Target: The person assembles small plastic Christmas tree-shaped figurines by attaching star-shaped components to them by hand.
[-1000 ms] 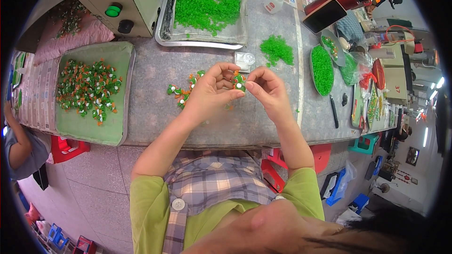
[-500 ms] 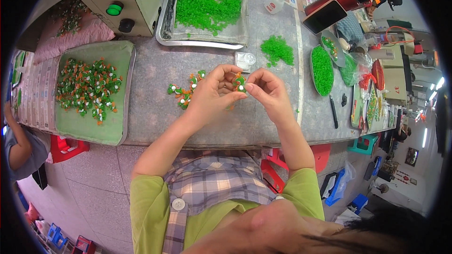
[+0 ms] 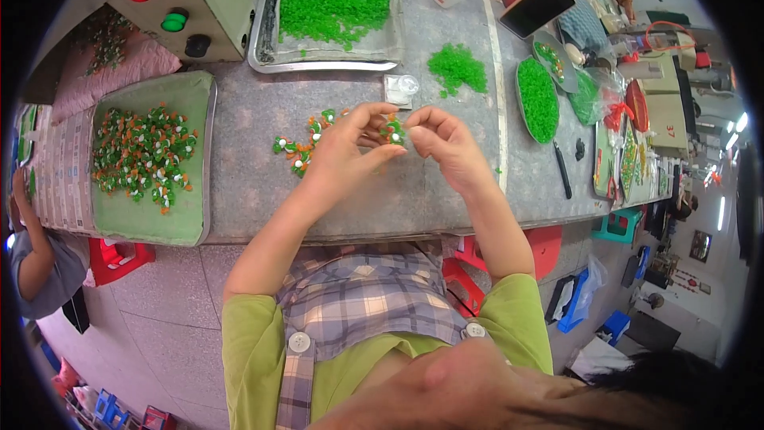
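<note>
My left hand [image 3: 342,155] pinches a small green, orange and white figurine [image 3: 393,129] between thumb and fingers, above the grey table. Just right of it is my right hand [image 3: 452,150], thumb and forefinger pressed together close to the figurine. Anything between those fingertips is too small to make out. Several similar figurines [image 3: 301,150] lie in a loose cluster left of my left hand and partly behind it. Beyond my hands sits a small white square block with a clear round piece [image 3: 402,89]. A loose heap of green bits [image 3: 457,68] lies to its right.
On the left stands a green tray [image 3: 151,219] of figurines; a metal tray [image 3: 326,66] of green bits stands at the back. An oval dish of green bits [image 3: 538,103], a black-handled tool [image 3: 563,171] and a phone [image 3: 538,6] are on the right. Another person's arm [image 3: 33,247] shows far left.
My right fingertips have drawn slightly away from the figurine, which stays in my left hand and looks turned. The whole view has shifted a little.
</note>
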A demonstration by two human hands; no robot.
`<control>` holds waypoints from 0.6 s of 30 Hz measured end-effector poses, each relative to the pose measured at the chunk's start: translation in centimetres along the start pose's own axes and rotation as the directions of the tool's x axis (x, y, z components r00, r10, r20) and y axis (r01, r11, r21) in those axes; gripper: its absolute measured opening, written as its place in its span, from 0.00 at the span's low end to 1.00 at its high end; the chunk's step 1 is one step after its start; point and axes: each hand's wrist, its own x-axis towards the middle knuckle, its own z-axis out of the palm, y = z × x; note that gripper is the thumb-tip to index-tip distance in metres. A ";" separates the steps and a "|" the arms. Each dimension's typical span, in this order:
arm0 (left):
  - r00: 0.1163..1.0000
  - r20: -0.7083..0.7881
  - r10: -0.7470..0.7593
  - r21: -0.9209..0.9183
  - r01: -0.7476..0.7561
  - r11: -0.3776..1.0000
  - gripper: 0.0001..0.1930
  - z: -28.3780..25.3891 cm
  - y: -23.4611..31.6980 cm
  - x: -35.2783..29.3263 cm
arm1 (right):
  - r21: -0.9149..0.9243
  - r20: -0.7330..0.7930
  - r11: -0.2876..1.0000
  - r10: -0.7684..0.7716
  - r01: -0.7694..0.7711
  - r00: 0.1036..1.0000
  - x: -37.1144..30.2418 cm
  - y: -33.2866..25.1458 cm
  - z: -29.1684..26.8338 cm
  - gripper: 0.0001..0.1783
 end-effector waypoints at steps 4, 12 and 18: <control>0.960 -0.247 0.135 0.124 -0.107 0.987 0.22 -4.5 1.0 -0.8 | -0.302 -0.225 0.927 -0.295 0.221 0.929 -1.2 -1.1 -4.3 0.07; 0.756 -0.528 0.387 0.849 0.460 0.260 0.22 -21.0 -0.8 -7.4 | -0.918 -0.074 0.395 -0.266 0.039 0.961 -2.4 0.0 -7.0 0.05; 0.644 -0.360 0.675 0.925 0.339 0.170 0.16 -17.2 1.2 -4.9 | -0.982 0.135 0.075 -0.359 0.173 0.924 -1.8 0.3 -6.6 0.05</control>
